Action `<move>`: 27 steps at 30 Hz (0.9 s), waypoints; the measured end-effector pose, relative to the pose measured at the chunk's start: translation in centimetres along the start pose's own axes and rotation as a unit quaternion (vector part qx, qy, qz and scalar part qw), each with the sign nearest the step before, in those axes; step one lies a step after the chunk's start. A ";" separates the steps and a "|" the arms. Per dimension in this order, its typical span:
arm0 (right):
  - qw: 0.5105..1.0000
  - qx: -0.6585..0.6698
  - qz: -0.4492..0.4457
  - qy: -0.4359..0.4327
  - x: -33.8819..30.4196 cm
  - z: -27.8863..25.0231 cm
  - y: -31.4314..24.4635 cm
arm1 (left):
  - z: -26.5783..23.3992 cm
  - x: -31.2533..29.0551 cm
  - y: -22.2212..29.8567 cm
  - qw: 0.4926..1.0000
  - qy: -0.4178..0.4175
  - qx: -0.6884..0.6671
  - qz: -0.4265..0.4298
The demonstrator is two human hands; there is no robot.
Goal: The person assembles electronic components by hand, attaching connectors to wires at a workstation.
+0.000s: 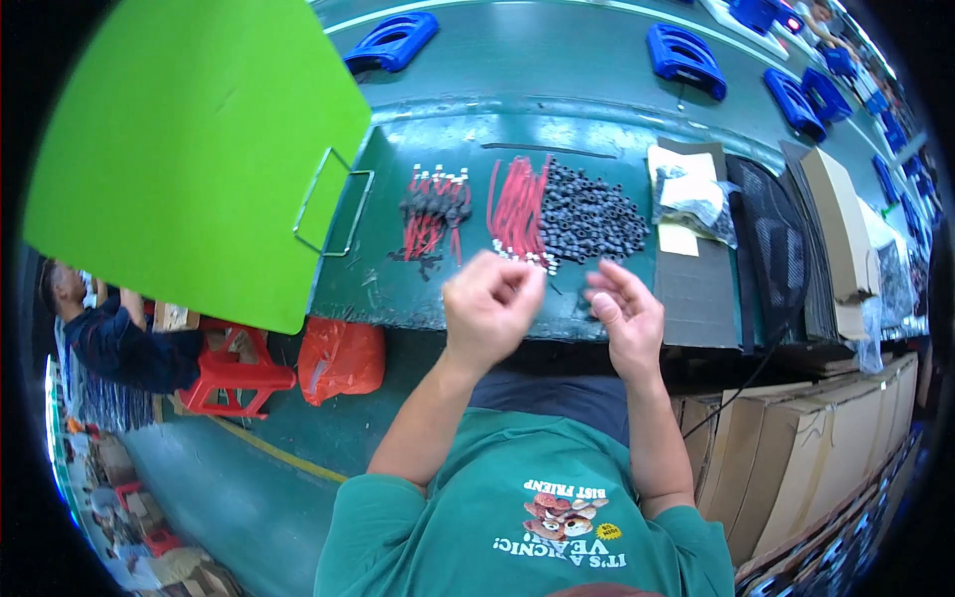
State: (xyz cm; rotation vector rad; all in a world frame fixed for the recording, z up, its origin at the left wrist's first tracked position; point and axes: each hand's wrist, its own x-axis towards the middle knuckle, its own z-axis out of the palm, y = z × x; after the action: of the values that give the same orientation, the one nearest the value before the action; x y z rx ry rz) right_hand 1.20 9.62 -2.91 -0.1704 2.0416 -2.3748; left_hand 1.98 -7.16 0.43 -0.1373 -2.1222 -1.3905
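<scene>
My left hand (494,303) is closed at the table's front edge, its fingers curled in a pinch. What it holds, if anything, is hidden. A short gap to its right is my right hand (627,313), thumb and fingers apart, with nothing plainly seen in them. Just beyond my left hand lies a bundle of red wires (517,204) with small white connectors at the near ends. Touching it on the right is a heap of small black ring-like parts (594,214). Farther left, more red wires (423,239) lie together with black parts around their middles and white connectors at the far ends.
A large green panel (199,149) and a wire handle (333,204) stand left of the green table (383,294). At right are cardboard (696,298), a plastic bag (693,194) and a black mesh object (771,234). Cartons (796,458) stand below. A person (129,343) sits at far left.
</scene>
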 end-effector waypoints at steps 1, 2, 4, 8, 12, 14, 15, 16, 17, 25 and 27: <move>0.992 0.119 0.027 -0.028 0.1 0.1 -0.8 | 0.4 -0.8 0.9 0.998 -0.055 -0.018 0.021; 0.983 0.173 0.055 -0.013 0.2 0.4 -1.7 | 1.1 -1.7 1.2 0.994 -0.100 -0.021 0.045; 0.972 0.223 0.080 0.011 0.1 -0.4 -2.1 | 2.6 -3.0 1.5 0.980 -0.177 -0.027 0.090; 0.949 0.306 0.055 0.048 -0.7 -3.6 -2.3 | 3.9 -2.5 1.3 0.975 -0.203 -0.026 0.086; 0.952 0.290 0.049 0.086 -1.8 -4.9 -2.6 | 5.9 0.3 -0.4 0.973 -0.167 0.071 0.144; 0.964 0.243 0.059 0.096 -2.3 -5.2 -2.4 | 6.8 1.2 -0.9 0.965 -0.195 0.131 0.118; 0.963 0.244 0.057 0.098 -2.5 -5.2 -2.4 | 7.2 1.5 -1.1 0.961 -0.204 0.159 0.103; 0.966 0.229 0.065 0.104 -2.7 -5.4 -2.3 | 7.6 1.7 -1.5 0.960 -0.207 0.158 0.106; 0.968 0.214 0.074 0.109 -2.9 -5.4 -2.3 | 7.9 1.9 -1.9 0.949 -0.230 0.196 0.096; 0.976 0.170 0.074 0.114 -3.2 -5.4 -1.7 | 8.3 2.5 -1.1 0.935 -0.275 0.200 0.101; 0.974 0.177 0.072 0.121 -3.3 -5.2 -2.2 | 7.7 2.3 -0.3 0.948 -0.269 0.129 0.112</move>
State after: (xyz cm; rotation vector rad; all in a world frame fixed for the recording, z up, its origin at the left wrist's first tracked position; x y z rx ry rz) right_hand 4.17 15.34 -1.72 0.2706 1.5957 -2.7211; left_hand -3.22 -1.14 -0.72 -0.7001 -2.6064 -1.0038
